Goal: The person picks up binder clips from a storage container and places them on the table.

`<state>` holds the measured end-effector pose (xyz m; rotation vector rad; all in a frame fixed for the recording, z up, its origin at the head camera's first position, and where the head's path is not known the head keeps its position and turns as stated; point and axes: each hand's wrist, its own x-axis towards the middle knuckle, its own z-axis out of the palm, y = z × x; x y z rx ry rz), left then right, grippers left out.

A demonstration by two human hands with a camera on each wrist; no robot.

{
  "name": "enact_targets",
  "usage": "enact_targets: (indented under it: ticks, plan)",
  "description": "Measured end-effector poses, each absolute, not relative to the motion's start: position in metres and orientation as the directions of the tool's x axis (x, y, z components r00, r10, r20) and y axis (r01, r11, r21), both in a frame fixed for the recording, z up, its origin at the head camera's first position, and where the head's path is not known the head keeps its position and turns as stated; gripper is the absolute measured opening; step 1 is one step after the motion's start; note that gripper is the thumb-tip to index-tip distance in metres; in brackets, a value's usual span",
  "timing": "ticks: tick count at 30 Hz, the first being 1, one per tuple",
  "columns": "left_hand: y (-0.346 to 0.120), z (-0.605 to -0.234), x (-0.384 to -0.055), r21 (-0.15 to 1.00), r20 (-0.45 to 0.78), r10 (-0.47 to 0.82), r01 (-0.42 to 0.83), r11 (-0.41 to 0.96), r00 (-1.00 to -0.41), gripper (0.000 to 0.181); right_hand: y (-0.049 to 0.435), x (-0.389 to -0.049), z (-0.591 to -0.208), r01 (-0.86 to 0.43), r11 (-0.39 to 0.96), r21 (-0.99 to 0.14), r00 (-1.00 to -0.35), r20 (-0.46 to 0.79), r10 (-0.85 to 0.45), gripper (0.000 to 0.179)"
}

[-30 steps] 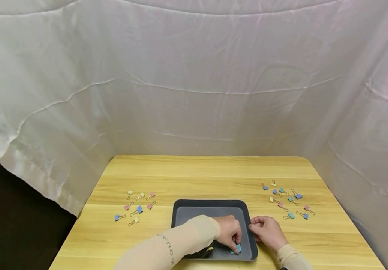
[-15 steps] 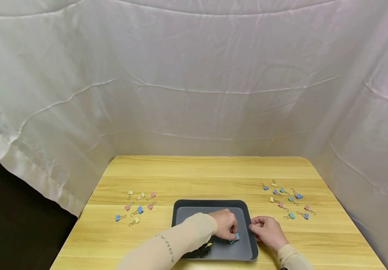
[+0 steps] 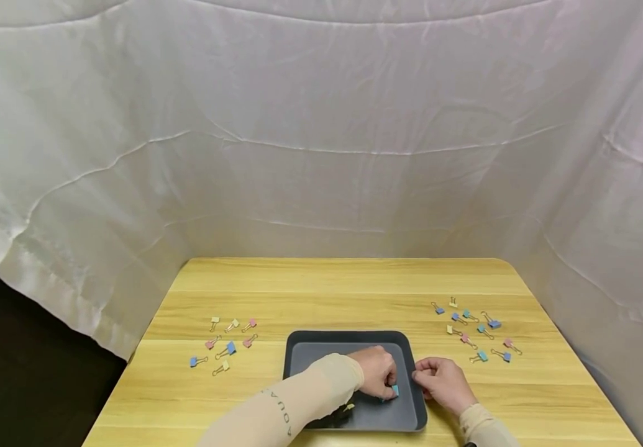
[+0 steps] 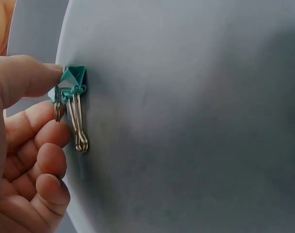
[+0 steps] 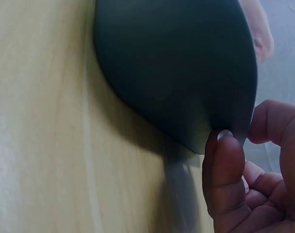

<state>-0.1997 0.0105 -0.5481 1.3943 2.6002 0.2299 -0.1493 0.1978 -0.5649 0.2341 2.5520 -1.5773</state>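
My left hand (image 3: 376,372) is low over the right part of a dark grey baking tray (image 3: 355,422). Its thumb and index finger pinch a teal binder clip (image 3: 396,390), whose metal handles hang downward in the left wrist view. A second teal clip (image 4: 75,80) seems to be right against it, though the overlap makes this hard to tell. My right hand (image 3: 441,382) grips the tray's right rim between thumb and fingers, as the right wrist view shows. A small yellow piece (image 3: 349,407), probably another clip, is in the tray, partly hidden by my left sleeve.
On the wooden table (image 3: 321,298), several loose binder clips lie left of the tray, among them a blue one (image 3: 230,347). Several more lie to its right, such as a pink one (image 3: 509,343). A pale curtain (image 3: 321,186) encloses the back and sides.
My left hand has moved away from the tray's near edge, and the pinched teal clip has moved with it. My right hand has stayed on the rim.
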Motion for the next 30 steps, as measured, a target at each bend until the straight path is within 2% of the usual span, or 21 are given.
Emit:
enact_targets:
  ticks: [6, 15, 22, 27, 30]
  plan:
    - [0.001, -0.541, -0.207, 0.273, -0.053, 0.801, 0.763, 0.586, -0.596, 0.027, 0.198, -0.149, -0.565, 0.19, 0.447, -0.874, -0.981, -0.188, 0.051, 0.022]
    - [-0.025, -0.523, -0.22, 0.357, 0.003, 0.789, 0.738, 0.573, -0.614, 0.041, 0.198, -0.15, -0.567, 0.199, 0.441, -0.875, -0.98, -0.191, 0.061, 0.02]
    - [-0.06, -0.51, -0.231, 0.396, 0.055, 0.739, 0.694, 0.601, -0.671, 0.032, 0.196, -0.15, -0.566, 0.208, 0.434, -0.877, -0.978, -0.197, 0.071, 0.018]
    - [-0.093, -0.503, -0.237, 0.437, 0.084, 0.662, 0.624, 0.648, -0.745, 0.012, 0.196, -0.149, -0.566, 0.209, 0.434, -0.876, -0.978, -0.197, 0.075, 0.017]
    - [-0.114, -0.5, -0.239, 0.475, 0.073, 0.611, 0.567, 0.674, -0.788, 0.01, 0.197, -0.15, -0.566, 0.206, 0.441, -0.873, -0.978, -0.194, 0.072, 0.018]
